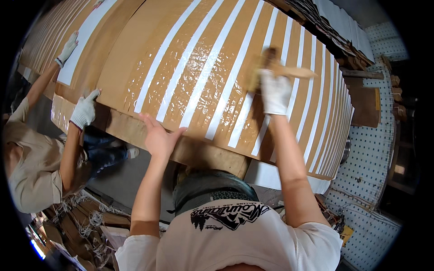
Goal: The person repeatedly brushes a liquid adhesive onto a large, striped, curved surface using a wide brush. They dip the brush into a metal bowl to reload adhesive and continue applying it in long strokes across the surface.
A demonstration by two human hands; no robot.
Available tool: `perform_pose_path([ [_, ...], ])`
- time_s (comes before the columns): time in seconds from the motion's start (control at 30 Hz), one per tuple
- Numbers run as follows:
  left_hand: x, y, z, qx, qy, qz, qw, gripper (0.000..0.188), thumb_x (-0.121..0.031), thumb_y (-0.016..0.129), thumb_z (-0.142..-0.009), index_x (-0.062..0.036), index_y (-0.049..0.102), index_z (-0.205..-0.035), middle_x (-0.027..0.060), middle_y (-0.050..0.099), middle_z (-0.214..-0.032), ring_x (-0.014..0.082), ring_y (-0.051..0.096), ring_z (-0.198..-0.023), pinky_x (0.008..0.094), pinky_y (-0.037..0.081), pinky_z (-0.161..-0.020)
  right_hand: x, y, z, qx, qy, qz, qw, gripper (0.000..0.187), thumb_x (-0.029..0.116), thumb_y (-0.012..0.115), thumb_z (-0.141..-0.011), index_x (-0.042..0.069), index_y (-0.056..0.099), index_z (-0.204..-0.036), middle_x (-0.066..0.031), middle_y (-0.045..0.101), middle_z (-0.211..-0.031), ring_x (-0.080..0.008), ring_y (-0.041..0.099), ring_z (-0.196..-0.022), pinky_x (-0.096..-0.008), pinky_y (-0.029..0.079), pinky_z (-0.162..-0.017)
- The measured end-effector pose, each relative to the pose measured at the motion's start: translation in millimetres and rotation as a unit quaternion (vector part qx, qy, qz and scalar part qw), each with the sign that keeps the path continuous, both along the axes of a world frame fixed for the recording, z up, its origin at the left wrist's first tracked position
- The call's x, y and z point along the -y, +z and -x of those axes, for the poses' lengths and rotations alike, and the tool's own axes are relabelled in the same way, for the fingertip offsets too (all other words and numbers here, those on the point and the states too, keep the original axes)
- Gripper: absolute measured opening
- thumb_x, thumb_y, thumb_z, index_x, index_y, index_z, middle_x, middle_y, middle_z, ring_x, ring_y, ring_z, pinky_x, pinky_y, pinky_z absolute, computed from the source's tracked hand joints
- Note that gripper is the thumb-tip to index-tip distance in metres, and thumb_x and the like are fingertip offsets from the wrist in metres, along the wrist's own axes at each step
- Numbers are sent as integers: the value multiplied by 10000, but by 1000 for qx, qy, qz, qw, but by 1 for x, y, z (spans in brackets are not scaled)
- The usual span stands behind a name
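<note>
Across the worktable spreads a brown cardboard surface (122, 67) crossed by several long white strips (212, 58). Its middle part glistens with a clear wet coating. My right hand (276, 92), in a white glove, grips a wide brush (258, 67) with a pale wooden handle sticking out to the right. Motion blurs the brush, which is over the strips right of centre. My bare left hand (160, 135) rests at the near edge of the cardboard, fingers spread and thumb out, holding nothing.
At the left a co-worker's gloved hands (84, 109) touch the cardboard, beside a wide white strip (77, 67). Stacked sheets (334, 31) lie beyond the far right edge. Cardboard scraps and string (90, 226) cover the lower left floor. A dotted panel (361, 167) stands at the right.
</note>
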State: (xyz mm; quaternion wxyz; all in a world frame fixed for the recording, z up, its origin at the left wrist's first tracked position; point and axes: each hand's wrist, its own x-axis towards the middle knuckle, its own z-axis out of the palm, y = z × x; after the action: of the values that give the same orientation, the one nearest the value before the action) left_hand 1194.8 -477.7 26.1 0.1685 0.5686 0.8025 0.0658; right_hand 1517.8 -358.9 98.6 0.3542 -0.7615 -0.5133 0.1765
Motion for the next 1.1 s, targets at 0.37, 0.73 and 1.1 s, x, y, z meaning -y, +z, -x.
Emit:
perform_pose_path([
  [0.37, -5, 27, -5, 6, 25, 65, 998, 1353, -711, 761, -628, 79, 116, -1516, 221, 88, -1620, 399, 623, -1116, 436, 546, -856, 72, -40, 43, -135, 95, 105, 981, 387, 364, 696, -871, -1, 706, -998, -146, 718, -914, -254, 678, -807, -393, 522, -746],
  [0.73, 45, -22, 2, 174, -57, -174, 968, 912, -311, 774, -798, 36, 290, -1489, 242, 302, -1546, 383, 430, -1351, 397, 430, -1055, 78, 13, -65, 157, 67, 85, 982, 359, 289, 688, -878, 18, 707, -1113, -156, 729, -1043, -265, 703, -918, -359, 541, -842],
  [1.1, 122, -25, 24, 267, -10, -126, 955, 558, -166, 653, -866, -34, 487, -1382, 141, 485, -1452, 345, 520, -1258, 400, 444, -1040, -43, 44, 147, 246, 594, -35, 765, 344, 97, 720, -778, 176, 710, -1112, -44, 715, -976, -256, 659, -920, -383, 471, -945],
])
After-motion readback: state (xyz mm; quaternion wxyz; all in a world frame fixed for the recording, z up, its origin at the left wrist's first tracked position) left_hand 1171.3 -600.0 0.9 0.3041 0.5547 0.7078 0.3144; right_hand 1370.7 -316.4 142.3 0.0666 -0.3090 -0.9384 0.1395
